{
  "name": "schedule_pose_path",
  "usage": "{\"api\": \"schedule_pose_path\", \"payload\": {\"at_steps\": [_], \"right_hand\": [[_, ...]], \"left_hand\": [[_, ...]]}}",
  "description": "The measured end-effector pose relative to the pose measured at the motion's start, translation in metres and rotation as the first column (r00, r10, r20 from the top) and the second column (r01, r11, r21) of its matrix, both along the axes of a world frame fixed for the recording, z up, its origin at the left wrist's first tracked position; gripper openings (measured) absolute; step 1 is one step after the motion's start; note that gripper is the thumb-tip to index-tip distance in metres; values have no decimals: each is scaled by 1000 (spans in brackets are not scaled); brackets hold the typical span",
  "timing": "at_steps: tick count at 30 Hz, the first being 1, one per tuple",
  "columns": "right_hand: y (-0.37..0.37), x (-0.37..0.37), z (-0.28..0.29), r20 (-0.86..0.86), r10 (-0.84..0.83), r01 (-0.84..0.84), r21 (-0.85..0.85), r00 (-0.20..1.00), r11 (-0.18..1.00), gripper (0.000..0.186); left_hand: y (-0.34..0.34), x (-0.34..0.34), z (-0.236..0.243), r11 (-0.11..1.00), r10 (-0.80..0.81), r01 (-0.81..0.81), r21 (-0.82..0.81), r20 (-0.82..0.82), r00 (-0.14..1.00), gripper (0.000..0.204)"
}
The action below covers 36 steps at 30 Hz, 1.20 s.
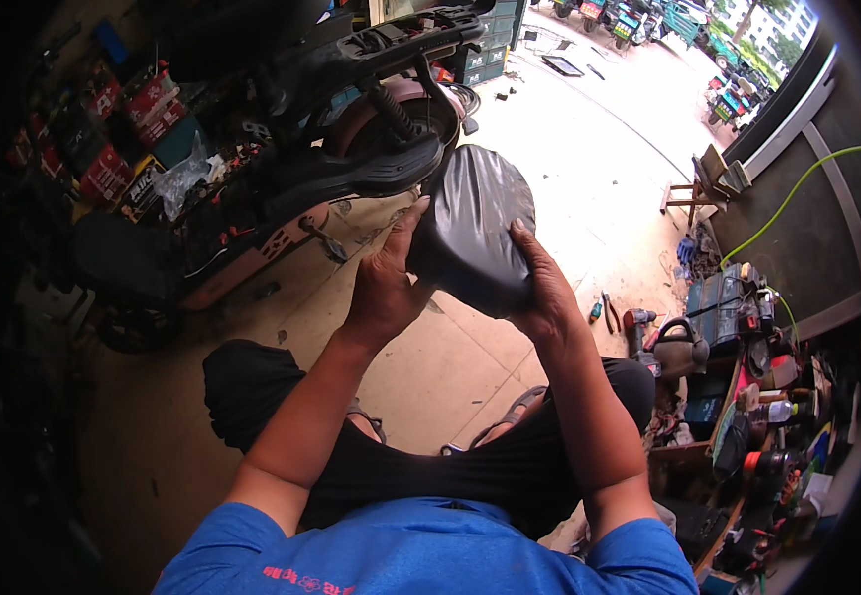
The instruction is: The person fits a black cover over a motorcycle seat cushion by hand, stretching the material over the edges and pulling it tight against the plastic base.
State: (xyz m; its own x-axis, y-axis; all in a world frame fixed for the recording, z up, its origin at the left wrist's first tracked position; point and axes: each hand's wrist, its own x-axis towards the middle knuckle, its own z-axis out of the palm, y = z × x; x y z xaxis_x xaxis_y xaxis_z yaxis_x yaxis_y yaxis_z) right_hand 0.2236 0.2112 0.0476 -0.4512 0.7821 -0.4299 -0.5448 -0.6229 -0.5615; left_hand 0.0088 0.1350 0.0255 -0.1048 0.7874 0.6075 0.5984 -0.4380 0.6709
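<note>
Two bare hands steady a black seat above a tiled floor (pixel 470 357), seen from the wearer's head. The seat (pixel 478 233) is raised in front of the body, at 12 o'clock from the lap, its glossy cover creased over the top. Its long axis runs roughly from 12 to 6 o'clock, leaning slightly toward 11 and 5, so that the hands meet it across its width. The left hand (pixel 388 283) grips the edge between 8 and 9 o'clock; the right hand (pixel 547 288) grips the opposite edge between 3 and 4, its thumb laid on the cover. Both touch the seat, so neither is nearer; the fingers beneath are hidden, and how firmly they press cannot be told. Since the two grips oppose each other, any turn of the long axis would appear to depend on both hands together. Measured from the seat, a scooter (pixel 361 181) stands toward 10 o'clock; pliers (pixel 611 311) and a drill (pixel 638 322) lie toward 4; a stool (pixel 698 193) stands between 2 and 3.
</note>
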Motion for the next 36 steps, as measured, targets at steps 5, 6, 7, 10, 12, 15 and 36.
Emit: {"api": "schedule_pose_path", "payload": {"at_steps": [5, 6, 7, 10, 12, 15, 36], "right_hand": [[-3, -1, -9, -22, -31, 31, 18, 999, 999, 53], [-6, -3, -13, -36, -60, 61, 29, 998, 998, 54], [-9, -5, -14, -19, -60, 61, 46, 998, 997, 54], [-9, -3, -12, 19, -48, 46, 118, 999, 992, 55], [-4, 7, -8, 27, -20, 15, 195, 999, 981, 57], [3, 15, -12, 147, -65, 14, 328, 987, 945, 58], [-29, -16, 23, 120, -93, 48, 339, 988, 940, 70]], "left_hand": [[6, 11, -14, 997, 22, -3, -72, 251, 968, 77], [9, 15, -18, 997, 38, -14, -75, 334, 942, 73], [11, 14, -25, 991, -27, 89, -98, 505, 863, 69], [9, 12, -35, 923, -140, 383, -45, 887, 441, 52], [7, -1, -38, 778, -276, 628, 7, 902, 332, 52], [3, -23, -34, 554, -373, 827, 102, 918, 136, 55], [0, 14, -27, 815, 217, 336, -473, 786, 579, 119]]}}
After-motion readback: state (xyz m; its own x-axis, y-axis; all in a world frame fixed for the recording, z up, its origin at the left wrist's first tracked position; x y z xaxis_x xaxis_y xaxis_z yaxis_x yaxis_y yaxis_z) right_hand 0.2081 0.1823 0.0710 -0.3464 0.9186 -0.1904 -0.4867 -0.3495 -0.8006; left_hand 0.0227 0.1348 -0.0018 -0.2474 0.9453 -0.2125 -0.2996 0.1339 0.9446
